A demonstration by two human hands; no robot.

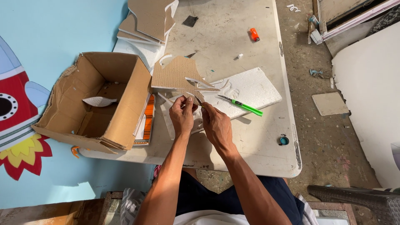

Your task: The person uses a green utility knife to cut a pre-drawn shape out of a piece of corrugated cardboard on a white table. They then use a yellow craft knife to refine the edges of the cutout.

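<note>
- Worn white table point(266, 146) carries foam scraps.
- Left hand point(182, 114) pinches cardboard cutout point(177, 75); right hand point(216, 125) pinches a small blade.
- Blade could slip toward left fingertips.

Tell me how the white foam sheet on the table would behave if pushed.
The white foam sheet looks thick yet airy, so probably light and easy to slide. Its flat shape suggests it stays stiff, not floppy. Cut scraps near the left hand hint it crumbles or snaps easily.
</note>
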